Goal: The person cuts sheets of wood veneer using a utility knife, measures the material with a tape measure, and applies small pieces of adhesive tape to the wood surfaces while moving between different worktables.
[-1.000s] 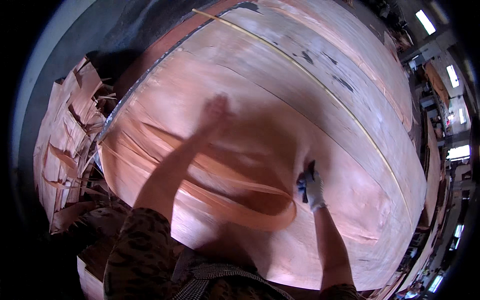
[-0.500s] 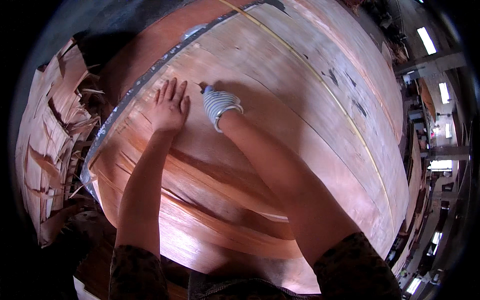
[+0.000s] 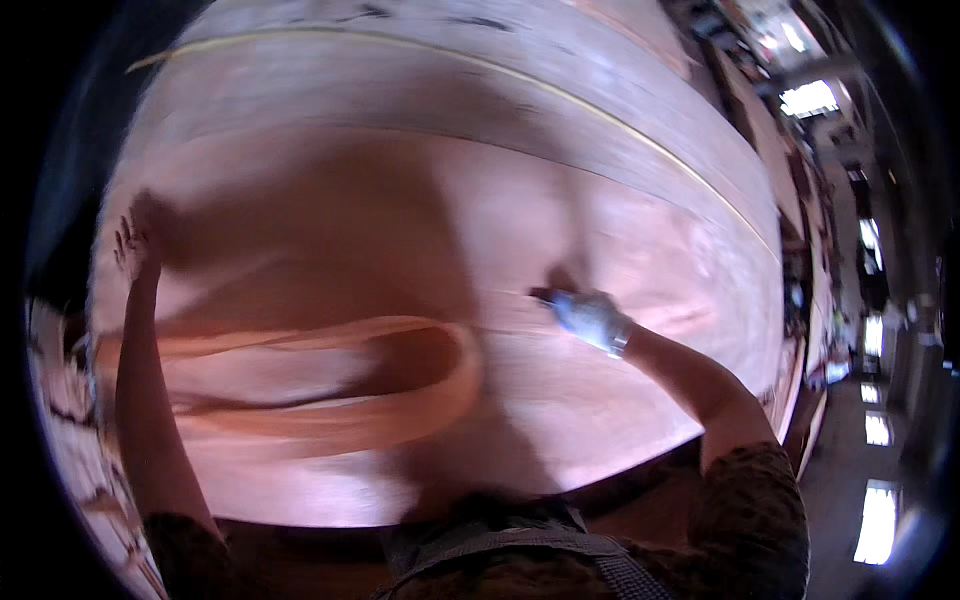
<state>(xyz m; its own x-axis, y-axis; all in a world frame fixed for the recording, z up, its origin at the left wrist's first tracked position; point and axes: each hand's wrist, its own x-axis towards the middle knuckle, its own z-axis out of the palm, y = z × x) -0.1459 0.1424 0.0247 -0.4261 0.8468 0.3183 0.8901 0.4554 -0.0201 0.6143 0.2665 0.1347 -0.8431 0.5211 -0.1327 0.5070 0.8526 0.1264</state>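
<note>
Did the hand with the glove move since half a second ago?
Yes: the gloved right hand has moved right, farther from the left end of the long yellow stick.

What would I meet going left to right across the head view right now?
Bare left hand, looped end of the orange-brown veneer strip, gloved right hand, bright lower-right window.

Thin yellow stick (image 3: pixel 465 60) bowed across the upper part, torn wood scraps (image 3: pixel 75 455) at the lower left edge, what look like stacked boards (image 3: pixel 765 150) along the right, blurred, bright window (image 3: pixel 877 522) at lower right, small windows (image 3: pixel 877 429) above it, broad pane (image 3: pixel 810 98) at upper right
</note>
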